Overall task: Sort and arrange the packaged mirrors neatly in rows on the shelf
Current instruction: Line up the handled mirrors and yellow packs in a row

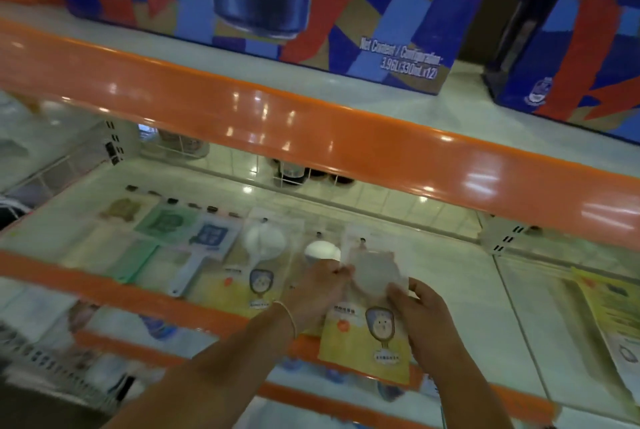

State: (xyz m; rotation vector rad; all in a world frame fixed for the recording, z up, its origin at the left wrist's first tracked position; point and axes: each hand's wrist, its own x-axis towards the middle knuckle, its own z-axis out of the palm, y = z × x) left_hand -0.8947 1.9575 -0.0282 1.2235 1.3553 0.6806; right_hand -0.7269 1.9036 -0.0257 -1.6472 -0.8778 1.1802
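A packaged hand mirror (372,293) with a clear top and a yellow card bottom lies at the front of the white shelf (460,276), overhanging its orange edge. My left hand (317,290) pinches its left side and my right hand (420,310) grips its right side. To the left runs a row of other packaged mirrors: a similar yellow-card pack (259,265), a blue one (204,248), a green one (162,224) and a tan one (119,210). Another white mirror pack (320,250) lies partly under my left hand.
The orange front (311,127) of the upper shelf hangs just above, carrying blue and red drink cartons (270,2). A yellow packet (613,307) lies at the shelf's right. Wire dividers and bottles (294,172) stand at the back. Lower shelves show beneath.
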